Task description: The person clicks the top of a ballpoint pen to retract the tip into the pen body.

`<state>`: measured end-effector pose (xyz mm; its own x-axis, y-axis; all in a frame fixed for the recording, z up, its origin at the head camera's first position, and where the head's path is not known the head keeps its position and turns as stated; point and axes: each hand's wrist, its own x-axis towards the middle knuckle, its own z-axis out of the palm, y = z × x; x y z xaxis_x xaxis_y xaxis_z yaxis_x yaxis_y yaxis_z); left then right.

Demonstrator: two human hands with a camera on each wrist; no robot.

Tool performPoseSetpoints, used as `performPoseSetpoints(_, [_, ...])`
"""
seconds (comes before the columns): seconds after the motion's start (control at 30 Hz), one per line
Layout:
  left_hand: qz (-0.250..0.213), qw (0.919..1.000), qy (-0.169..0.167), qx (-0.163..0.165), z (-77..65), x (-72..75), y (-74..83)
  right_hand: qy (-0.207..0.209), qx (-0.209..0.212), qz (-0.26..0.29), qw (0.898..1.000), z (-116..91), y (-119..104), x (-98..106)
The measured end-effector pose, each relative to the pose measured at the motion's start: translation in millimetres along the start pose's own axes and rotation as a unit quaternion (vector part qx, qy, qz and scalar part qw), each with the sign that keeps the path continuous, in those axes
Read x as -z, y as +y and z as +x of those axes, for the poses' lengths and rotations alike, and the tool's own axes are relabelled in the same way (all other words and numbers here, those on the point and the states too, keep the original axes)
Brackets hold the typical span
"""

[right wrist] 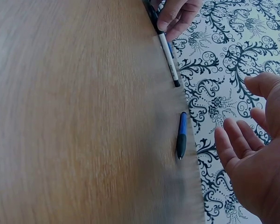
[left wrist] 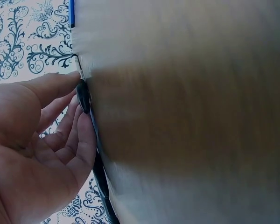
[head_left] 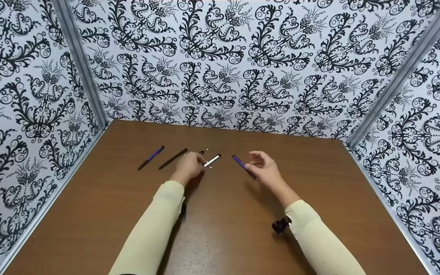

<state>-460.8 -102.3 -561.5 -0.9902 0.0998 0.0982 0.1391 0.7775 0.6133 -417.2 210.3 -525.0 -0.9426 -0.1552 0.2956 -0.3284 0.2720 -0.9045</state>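
My left hand (head_left: 190,165) pinches the dark end of a white pen (head_left: 213,160) between thumb and fingers, low over the brown table. In the right wrist view, the white pen (right wrist: 169,59) points away from those fingers, its black tip showing. My right hand (head_left: 266,170) is held beside a blue pen (head_left: 239,160) with a dark grip. Seen from the right wrist, that hand (right wrist: 256,144) has its fingers loosely bent and apart from the blue pen (right wrist: 182,128), which lies on the table.
Left of the left hand lie a black pen (head_left: 172,159) and a blue-and-black pen (head_left: 151,157). Another pen (head_left: 201,152) is mostly hidden behind the left hand. Patterned walls (head_left: 220,76) enclose the table (head_left: 220,229) at the back and sides.
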Motion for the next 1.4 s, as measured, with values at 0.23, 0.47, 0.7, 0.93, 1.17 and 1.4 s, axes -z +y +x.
performPoseSetpoints(0.23, [0.0, 1.0, -0.007, -0.003, -1.2, 3.3, 1.8, -0.003, -0.008, 0.001, 1.0, -0.3, -0.2, 0.2])
performPoseSetpoints(0.47, [-0.045, 0.9989, 0.003, -0.009, -18.6, 18.6, 24.4, 0.003, -0.009, 0.01, 1.0, -0.2, -0.4, 0.5])
performPoseSetpoints(0.7, [-0.142, 0.9872, 0.004, -0.072, -26.1, 19.1, 33.2, 0.009, -0.013, 0.01, 1.0, -9.7, -21.9, -2.7])
performPoseSetpoints(0.93, [-0.211, 0.9716, -0.03, -0.102, -31.5, 23.8, 33.7, 0.009, -0.013, 0.001, 1.0, -16.3, -36.6, -2.4])
performPoseSetpoints(1.17, [-0.271, 0.9533, -0.052, -0.123, -37.5, 28.4, 35.0, 0.012, -0.008, 0.005, 1.0, -15.5, -35.9, -2.2])
performPoseSetpoints(1.4, [-0.291, 0.9477, -0.047, -0.122, -39.9, 30.2, 35.9, 0.019, -0.008, -0.006, 1.0, -4.5, -7.2, -1.0])
